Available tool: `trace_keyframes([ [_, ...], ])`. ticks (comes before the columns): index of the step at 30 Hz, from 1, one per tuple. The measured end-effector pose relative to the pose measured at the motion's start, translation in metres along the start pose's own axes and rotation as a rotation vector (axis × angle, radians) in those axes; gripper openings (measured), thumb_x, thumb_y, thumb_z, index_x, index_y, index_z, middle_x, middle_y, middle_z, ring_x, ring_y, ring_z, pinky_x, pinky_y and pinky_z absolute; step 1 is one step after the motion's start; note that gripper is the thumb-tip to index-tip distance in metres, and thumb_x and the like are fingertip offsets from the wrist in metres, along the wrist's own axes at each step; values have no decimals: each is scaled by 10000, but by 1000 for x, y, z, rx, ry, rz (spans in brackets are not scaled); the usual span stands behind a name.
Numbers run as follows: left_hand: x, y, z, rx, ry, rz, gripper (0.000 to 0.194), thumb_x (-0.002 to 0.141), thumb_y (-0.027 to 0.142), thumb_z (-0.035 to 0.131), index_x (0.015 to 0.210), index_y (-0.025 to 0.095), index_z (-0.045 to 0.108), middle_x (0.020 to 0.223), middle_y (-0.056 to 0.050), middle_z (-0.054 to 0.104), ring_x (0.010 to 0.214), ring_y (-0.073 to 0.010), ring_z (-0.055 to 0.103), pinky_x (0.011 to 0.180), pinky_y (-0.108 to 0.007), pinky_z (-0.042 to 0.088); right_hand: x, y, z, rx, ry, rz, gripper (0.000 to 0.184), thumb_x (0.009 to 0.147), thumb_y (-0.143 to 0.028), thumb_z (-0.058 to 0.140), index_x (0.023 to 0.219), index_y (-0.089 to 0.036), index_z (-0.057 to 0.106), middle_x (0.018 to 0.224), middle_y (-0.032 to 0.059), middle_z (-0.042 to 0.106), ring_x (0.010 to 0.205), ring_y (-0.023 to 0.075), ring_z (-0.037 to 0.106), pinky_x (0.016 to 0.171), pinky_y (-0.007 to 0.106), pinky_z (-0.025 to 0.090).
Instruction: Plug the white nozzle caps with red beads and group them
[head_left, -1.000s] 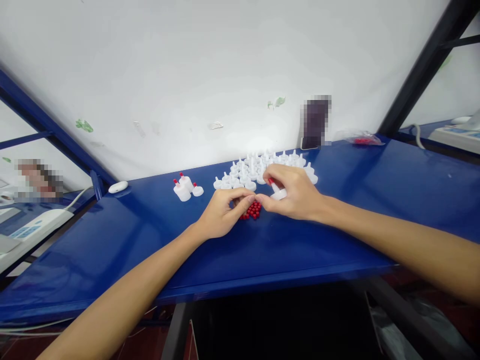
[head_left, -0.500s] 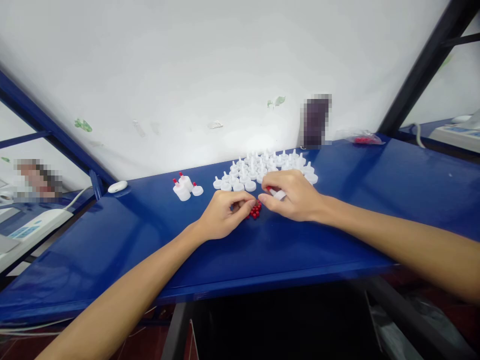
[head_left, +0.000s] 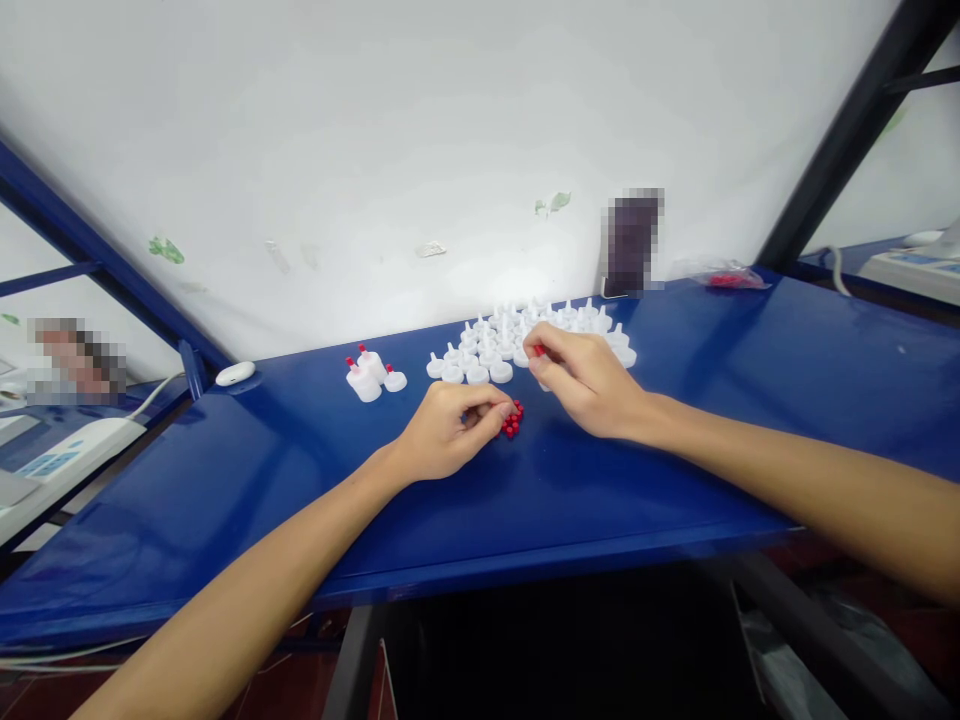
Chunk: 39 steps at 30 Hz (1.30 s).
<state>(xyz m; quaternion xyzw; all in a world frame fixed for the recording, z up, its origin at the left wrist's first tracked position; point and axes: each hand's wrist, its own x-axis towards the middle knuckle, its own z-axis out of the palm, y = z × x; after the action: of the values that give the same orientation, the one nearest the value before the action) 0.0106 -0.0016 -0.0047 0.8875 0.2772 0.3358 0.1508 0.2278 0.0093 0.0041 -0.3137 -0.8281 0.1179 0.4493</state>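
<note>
My left hand (head_left: 450,430) rests on the blue table with thumb and fingers pinched at the edge of a small pile of red tip caps (head_left: 512,424). Whatever may be between those fingertips is hidden. My right hand (head_left: 589,380) is closed around a white nozzle cap (head_left: 545,385), mostly covered by the fingers. A red tip cap (head_left: 538,350) shows at its thumb and forefinger. Just behind both hands stand many more white nozzle caps (head_left: 487,358), spouts up, without red tips.
Two white bottles (head_left: 364,382) with red tips and one red-tipped nozzle cap (head_left: 395,381) stand to the left. Farther left lies a white earbud case (head_left: 235,374). A blurred dark upright object (head_left: 631,245) leans on the wall. A plastic bag (head_left: 726,277) with red pieces lies back right.
My right hand has lifted slightly and turned, shifting away from my left hand; its nozzle cap is now mostly hidden. My left hand has barely moved.
</note>
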Motion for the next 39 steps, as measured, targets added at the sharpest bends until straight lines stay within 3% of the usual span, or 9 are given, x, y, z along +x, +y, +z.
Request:
trace_keyframes([
  [5,0,-1,0,6,0,4,264,984,273,530,843,139,708,640,-4,676,505,-70,516,525,-184,405,0,8,-4,17,0,-105,482,996,-493,343,644,-204,498,605,-1,498,579,142,473,600,308,347],
  [8,0,-1,0,11,-9,7,265,986,273,527,842,142,707,631,2,659,506,-69,504,523,-185,396,-1,10,-5,23,-20,-172,563,958,-616,345,630,-197,527,613,0,503,565,132,453,585,301,335],
  [10,-1,-1,0,14,-20,15,264,987,269,525,840,144,706,634,5,656,506,-68,504,524,-186,393,-1,9,-4,-3,-17,-161,489,930,-569,442,632,-193,539,603,-11,505,550,119,437,577,291,327],
  [13,-1,-1,-1,21,-28,19,270,988,267,520,831,144,703,643,2,663,514,-70,516,528,-187,398,-2,7,0,-31,-27,-106,264,871,-309,553,638,-186,547,569,-36,497,520,100,426,563,273,324],
  [18,-1,-1,0,38,-7,35,267,984,257,525,826,142,708,661,-9,682,521,-72,533,535,-186,408,-2,4,-1,52,-56,-123,176,795,-137,469,660,-181,574,569,-37,508,522,102,441,553,261,346],
  [29,0,-1,-1,30,12,40,257,978,246,531,832,139,713,655,-12,688,507,-69,529,525,-182,408,-6,8,-4,178,14,-40,280,791,-180,425,735,-173,700,533,-17,567,487,135,485,529,288,366],
  [32,1,0,-1,30,17,53,262,977,251,531,821,141,711,646,-12,683,504,-70,525,524,-185,410,-5,8,-5,153,39,-108,304,871,-288,446,658,-186,639,586,10,585,556,154,529,580,308,389],
  [35,1,0,-1,35,21,59,264,980,258,531,830,140,714,642,-14,682,507,-72,530,527,-187,413,-2,9,-5,145,36,-155,465,946,-476,426,614,-190,584,653,27,569,589,155,520,603,317,393],
  [39,1,0,-1,43,29,77,251,977,244,537,840,138,718,647,-15,686,510,-72,533,532,-188,418,0,15,-4,139,-40,-45,582,996,-557,345,587,-190,538,576,4,529,538,133,491,586,297,375],
])
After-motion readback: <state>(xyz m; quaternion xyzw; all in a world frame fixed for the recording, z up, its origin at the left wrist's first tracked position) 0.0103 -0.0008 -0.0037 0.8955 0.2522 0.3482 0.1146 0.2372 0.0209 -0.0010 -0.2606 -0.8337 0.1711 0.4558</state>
